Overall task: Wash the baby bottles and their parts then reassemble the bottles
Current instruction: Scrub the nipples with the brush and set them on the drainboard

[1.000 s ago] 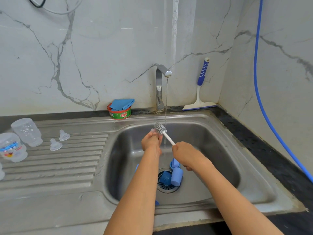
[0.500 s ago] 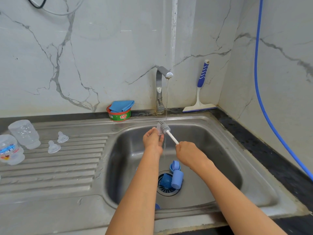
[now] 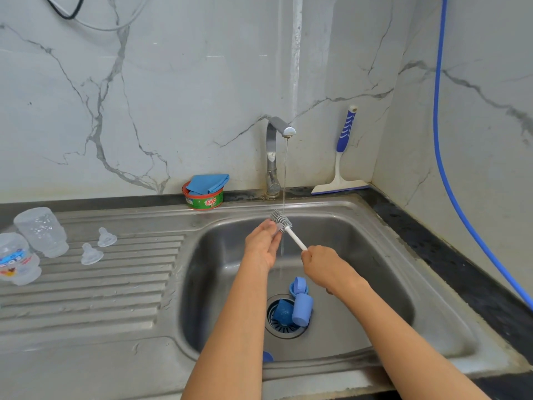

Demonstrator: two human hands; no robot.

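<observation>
One brush (image 3: pixel 289 230) under tap (image 3: pixel 272 157), right hand (image 3: pixel 327 267) grasping it, left hand (image 3: pixel 262 246) grip unclear

Printed bottle (image 3: pixel 18 259) partly beyond left edge; blue piece (image 3: pixel 268 356) mostly behind a forearm (image 3: pixel 230 327).

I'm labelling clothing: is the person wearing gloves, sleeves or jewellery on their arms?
No. Both forearms are bare to the frame's edge, no sleeve in view. The left hand and right hand are ungloved; no ring, watch or bracelet shows.

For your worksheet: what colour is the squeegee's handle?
Squeegee handle: blue with white stripes, head view.
</observation>
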